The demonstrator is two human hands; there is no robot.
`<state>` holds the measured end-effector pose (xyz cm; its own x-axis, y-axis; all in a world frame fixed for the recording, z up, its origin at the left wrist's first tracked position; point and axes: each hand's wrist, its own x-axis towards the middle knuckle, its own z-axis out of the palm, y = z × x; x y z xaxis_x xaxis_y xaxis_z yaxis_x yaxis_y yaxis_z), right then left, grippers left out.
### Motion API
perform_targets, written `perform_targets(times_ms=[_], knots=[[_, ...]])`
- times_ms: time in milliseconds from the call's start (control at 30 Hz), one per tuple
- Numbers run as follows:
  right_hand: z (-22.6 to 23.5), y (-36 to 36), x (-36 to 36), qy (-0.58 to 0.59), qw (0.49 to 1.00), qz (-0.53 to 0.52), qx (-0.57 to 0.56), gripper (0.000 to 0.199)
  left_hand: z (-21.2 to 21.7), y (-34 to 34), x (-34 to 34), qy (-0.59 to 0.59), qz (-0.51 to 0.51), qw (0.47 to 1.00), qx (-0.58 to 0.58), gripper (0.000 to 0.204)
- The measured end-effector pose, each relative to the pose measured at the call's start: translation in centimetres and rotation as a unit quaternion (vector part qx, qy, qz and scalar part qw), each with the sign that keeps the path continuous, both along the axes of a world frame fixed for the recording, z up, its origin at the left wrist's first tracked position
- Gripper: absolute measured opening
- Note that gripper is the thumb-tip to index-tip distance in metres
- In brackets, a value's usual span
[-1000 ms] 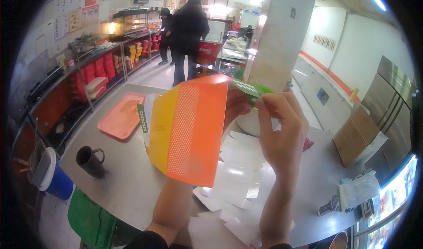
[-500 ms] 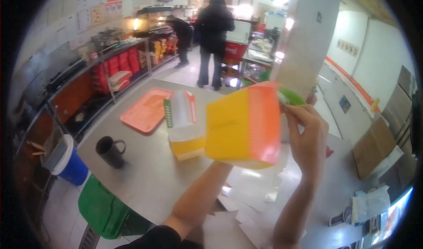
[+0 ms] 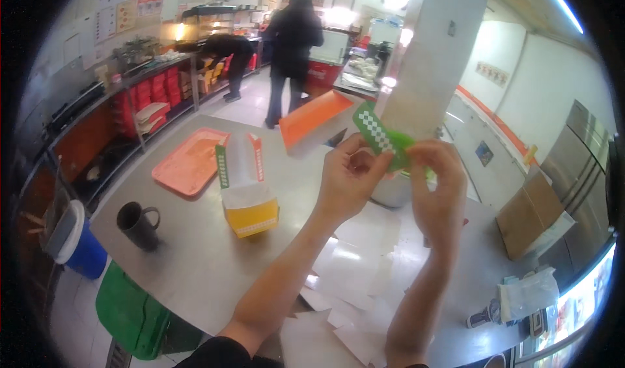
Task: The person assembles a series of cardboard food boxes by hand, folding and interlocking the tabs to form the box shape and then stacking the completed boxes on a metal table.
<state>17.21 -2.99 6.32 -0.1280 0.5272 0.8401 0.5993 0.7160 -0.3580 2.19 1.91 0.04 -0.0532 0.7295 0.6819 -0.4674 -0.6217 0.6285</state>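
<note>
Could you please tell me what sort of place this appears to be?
It is probably the kitchen or packing area of a fast-food outlet, judging by the orange-and-green folding carton, the rectangular orange tray and the stacked red boxes at left.

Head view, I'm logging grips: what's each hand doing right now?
Left hand: closed, holding the green carton flap.
Right hand: closed, pinching the green carton flap between thumb and fingers.

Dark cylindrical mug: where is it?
Head view, left side: the dark mug sits on the grey metal table, below the pink-orange rectangular tray in frame, left of the yellow-and-white carton.
</note>
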Motion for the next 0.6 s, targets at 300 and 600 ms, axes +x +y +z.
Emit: perform_targets(times_ms=[300,600], knots=[[-0.8,0.4,-2.0,0.038,0.999,0.013,0.001,0.049,-0.8,0.1,0.0,0.133,0.096,0.960,0.229,0.088],[-0.4,-0.5,-2.8,-0.074,0.993,0.058,0.068,0.043,1.4,-1.3,-1.2,-0.062,0.148,0.984,0.079,0.044]])
